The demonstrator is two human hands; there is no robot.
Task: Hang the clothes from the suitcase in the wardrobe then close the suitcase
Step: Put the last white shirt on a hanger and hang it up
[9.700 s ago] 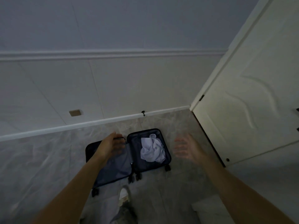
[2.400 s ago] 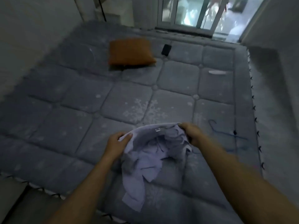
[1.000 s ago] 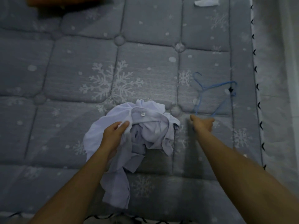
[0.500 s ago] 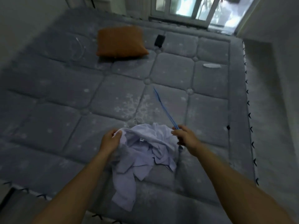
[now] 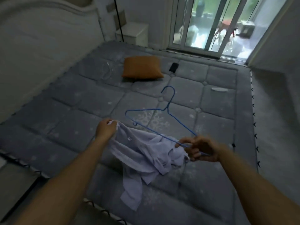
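A crumpled white shirt [image 5: 142,158] hangs between my hands above the grey quilted bed [image 5: 73,114]. My left hand [image 5: 105,129] grips the shirt's collar edge at its upper left. My right hand [image 5: 200,149] pinches one end of a thin blue wire hanger [image 5: 162,117], and the shirt's other side bunches against its fingers. The hanger is held up over the bed with its hook pointing away from me. The suitcase and the wardrobe are out of view.
An orange pillow [image 5: 142,67], a dark phone [image 5: 174,67] and a white cable [image 5: 106,71] lie near the white headboard [image 5: 40,30]. A white nightstand [image 5: 134,34] and glass sliding doors [image 5: 209,25] stand beyond the bed. Floor [image 5: 276,127] runs along the bed's right side.
My right hand took the blue hanger off the bed and has now raised it flat, hook away from me. My left hand has kept hold of the shirt, now lifted and spread wider.
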